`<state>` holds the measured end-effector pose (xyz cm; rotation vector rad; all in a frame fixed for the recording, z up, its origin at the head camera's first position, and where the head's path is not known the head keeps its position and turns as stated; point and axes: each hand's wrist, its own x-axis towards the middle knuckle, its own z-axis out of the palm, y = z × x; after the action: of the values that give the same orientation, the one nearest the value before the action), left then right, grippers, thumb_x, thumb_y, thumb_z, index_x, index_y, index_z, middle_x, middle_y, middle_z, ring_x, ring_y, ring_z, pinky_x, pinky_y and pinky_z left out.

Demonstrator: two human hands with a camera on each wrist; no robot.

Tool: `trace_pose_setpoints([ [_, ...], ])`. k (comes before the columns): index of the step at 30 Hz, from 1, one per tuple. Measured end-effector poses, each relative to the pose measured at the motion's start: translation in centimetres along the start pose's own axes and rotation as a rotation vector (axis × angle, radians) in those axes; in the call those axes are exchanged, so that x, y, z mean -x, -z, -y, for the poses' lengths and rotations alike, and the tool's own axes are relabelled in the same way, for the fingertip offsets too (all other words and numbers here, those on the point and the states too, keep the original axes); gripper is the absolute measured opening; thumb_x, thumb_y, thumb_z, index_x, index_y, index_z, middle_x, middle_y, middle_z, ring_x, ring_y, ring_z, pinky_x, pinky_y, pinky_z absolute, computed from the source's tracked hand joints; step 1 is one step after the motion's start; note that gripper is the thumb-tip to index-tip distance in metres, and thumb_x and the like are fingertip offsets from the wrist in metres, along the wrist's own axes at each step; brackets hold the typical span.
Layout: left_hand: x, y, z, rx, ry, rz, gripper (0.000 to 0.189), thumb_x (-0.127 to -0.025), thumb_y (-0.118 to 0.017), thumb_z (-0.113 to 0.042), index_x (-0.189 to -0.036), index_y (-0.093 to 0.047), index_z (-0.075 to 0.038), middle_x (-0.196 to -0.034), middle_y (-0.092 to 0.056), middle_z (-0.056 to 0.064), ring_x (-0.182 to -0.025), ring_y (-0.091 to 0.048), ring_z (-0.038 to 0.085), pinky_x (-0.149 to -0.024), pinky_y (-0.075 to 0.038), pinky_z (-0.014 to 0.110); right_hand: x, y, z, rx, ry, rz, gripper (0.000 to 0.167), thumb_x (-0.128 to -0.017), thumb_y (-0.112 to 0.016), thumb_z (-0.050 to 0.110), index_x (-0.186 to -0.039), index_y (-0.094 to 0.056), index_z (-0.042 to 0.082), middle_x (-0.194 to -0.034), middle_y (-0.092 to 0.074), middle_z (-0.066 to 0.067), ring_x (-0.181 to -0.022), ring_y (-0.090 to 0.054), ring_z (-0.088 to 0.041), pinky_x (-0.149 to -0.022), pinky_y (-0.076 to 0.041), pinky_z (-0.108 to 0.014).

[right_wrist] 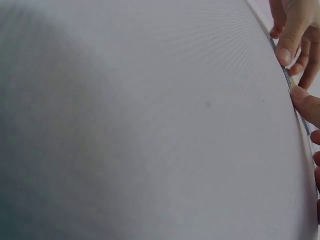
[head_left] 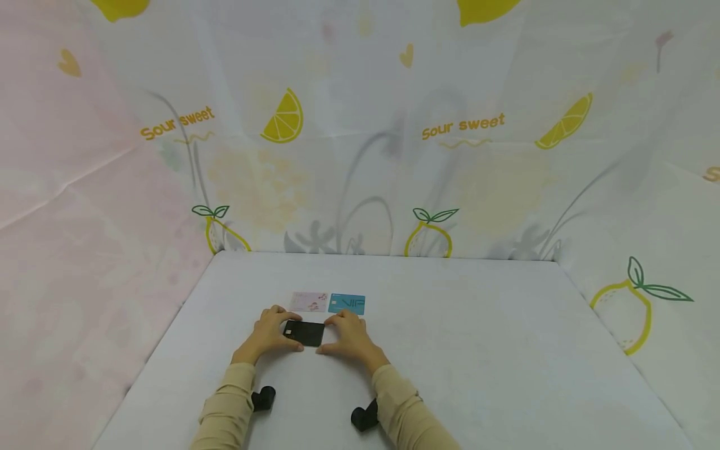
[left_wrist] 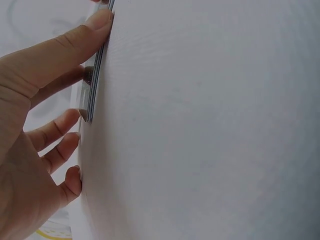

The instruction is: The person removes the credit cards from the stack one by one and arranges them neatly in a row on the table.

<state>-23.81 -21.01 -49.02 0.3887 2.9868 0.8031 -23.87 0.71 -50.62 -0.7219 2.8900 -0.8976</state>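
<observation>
A black bank card [head_left: 304,334] with a chip near its left end lies between both hands over the white table. From the left, my left hand [head_left: 269,333] grips it, thumb at the near long edge and a finger at the far one. My right hand [head_left: 352,337] holds the right end the same way. Seen edge-on in the left wrist view, the card [left_wrist: 93,100] shows several thin layers, like a small stack. Just beyond, a pink patterned card [head_left: 309,302] and a blue card [head_left: 347,303] lie side by side; right-hand fingertips are close to the blue one.
The white tabletop [head_left: 478,350] stretches away to the right of the hands. Fabric printed with lemons [head_left: 365,125] hangs behind it and along both sides. Black wrist-camera mounts [head_left: 365,417] stick out inward from the sleeves.
</observation>
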Motion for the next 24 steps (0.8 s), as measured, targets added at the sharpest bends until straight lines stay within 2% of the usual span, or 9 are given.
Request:
trace_pose_setpoints([
  [8,-0.17,0.03,-0.01,0.012,0.006,0.006,0.059,-0.056,-0.089,-0.034,-0.107,-0.069,-0.012,-0.106,-0.051,0.016,-0.100,-0.044,0.036,-0.081,-0.039,0.059,-0.10,0.15,0.41,0.032,0.020,-0.018,0.056,-0.071,-0.078,0.048,-0.112,-0.065,0.012,-0.112,-0.057,-0.007,-0.105,-0.052,-0.023,-0.084,-0.035,-0.039],
  [19,-0.18,-0.03,-0.05,0.017,0.016,0.010,0.056,-0.056,-0.089,-0.033,-0.105,-0.069,-0.012,-0.106,-0.052,0.016,-0.098,-0.045,0.035,-0.080,-0.038,0.058,-0.31,-0.01,0.27,-0.010,0.001,-0.029,0.047,-0.069,-0.080,0.045,-0.099,-0.063,0.014,-0.106,-0.056,-0.003,-0.100,-0.051,-0.021,-0.080,-0.033,-0.037],
  [21,-0.15,-0.05,-0.01,0.021,0.014,0.007,0.056,-0.056,-0.089,-0.033,-0.104,-0.069,-0.012,-0.106,-0.052,0.016,-0.099,-0.045,0.035,-0.080,-0.038,0.059,-0.34,-0.13,0.15,-0.020,0.001,-0.034,0.046,-0.069,-0.080,0.045,-0.099,-0.063,0.015,-0.103,-0.055,-0.001,-0.097,-0.050,-0.019,-0.079,-0.032,-0.036],
  [24,-0.14,-0.08,-0.02,0.026,0.022,0.003,0.055,-0.056,-0.089,-0.033,-0.104,-0.069,-0.013,-0.107,-0.052,0.017,-0.100,-0.045,0.036,-0.081,-0.038,0.060,-0.34,-0.22,0.14,-0.016,-0.005,-0.027,0.050,-0.070,-0.080,0.045,-0.106,-0.063,0.015,-0.104,-0.056,-0.001,-0.098,-0.050,-0.018,-0.081,-0.032,-0.037],
])
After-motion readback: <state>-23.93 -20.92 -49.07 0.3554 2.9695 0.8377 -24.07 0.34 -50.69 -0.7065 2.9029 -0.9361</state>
